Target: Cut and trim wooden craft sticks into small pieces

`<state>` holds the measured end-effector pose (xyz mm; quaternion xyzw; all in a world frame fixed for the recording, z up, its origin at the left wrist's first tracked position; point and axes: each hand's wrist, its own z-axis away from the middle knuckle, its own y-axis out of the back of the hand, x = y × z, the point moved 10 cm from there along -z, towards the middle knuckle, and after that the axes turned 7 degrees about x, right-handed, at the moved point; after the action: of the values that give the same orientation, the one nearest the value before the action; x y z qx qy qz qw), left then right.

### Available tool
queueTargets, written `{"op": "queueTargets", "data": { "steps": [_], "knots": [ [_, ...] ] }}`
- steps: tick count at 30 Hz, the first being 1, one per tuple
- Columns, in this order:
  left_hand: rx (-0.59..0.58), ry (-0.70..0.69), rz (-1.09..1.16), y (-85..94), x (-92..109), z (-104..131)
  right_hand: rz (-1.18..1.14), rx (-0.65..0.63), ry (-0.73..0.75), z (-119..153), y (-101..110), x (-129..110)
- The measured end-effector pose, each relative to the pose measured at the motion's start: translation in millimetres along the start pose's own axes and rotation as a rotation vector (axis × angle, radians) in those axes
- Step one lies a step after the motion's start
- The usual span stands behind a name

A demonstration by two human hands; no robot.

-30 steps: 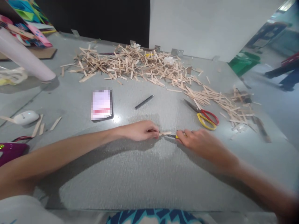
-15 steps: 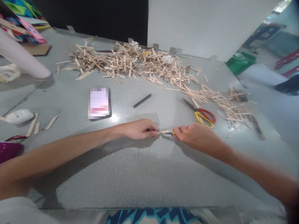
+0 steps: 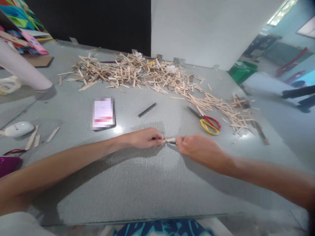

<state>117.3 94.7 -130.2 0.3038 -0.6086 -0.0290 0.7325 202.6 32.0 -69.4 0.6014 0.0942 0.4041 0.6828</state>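
Wooden stick (image 3: 169, 140) pinched flat on grey table (image 3: 147, 183) centre by left hand (image 3: 145, 138); right hand (image 3: 197, 150) closed round dark tool, tip touching stick. Scissors (image 3: 208, 123) at 2 o'clock.

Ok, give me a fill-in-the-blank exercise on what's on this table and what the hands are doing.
1. The left hand pinches one end of a small wooden ____ on the table.
2. The scissors have handles of red and ____.
3. The dark pen lies between the scissors and the blurred ____.
4. Behind the scissors, along the table's far side, spreads a heap of wooden sticks, and the right hand is ____ around a thin tool.

Missing words: stick; yellow; phone; closed
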Motion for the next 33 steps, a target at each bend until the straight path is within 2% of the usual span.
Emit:
{"op": "queueTargets", "data": {
  "steps": [8,14,18,23,27,30,33],
  "knots": [
    [0.012,0.009,-0.003,1.1,1,0,-0.191,-0.100,0.012,-13,-25,28],
    [-0.006,0.016,-0.015,0.5,3,0,-0.078,-0.094,0.001,-8,-15,13],
    [-0.004,0.029,-0.014,1.4,3,-1,-0.057,-0.119,0.028,-5,-15,11],
    [0.020,0.052,-0.005,3.8,-3,-3,-0.067,-0.002,-0.048,5,3,8],
    [0.074,0.093,0.011,8.6,-9,-2,-0.002,0.062,-0.146,26,23,3],
    [0.109,0.125,0.041,11.2,-11,-1,0.046,0.176,-0.241,45,40,8],
    [0.121,0.152,0.113,12.0,-11,0,0.046,0.235,-0.310,54,40,17]
  ]
}}
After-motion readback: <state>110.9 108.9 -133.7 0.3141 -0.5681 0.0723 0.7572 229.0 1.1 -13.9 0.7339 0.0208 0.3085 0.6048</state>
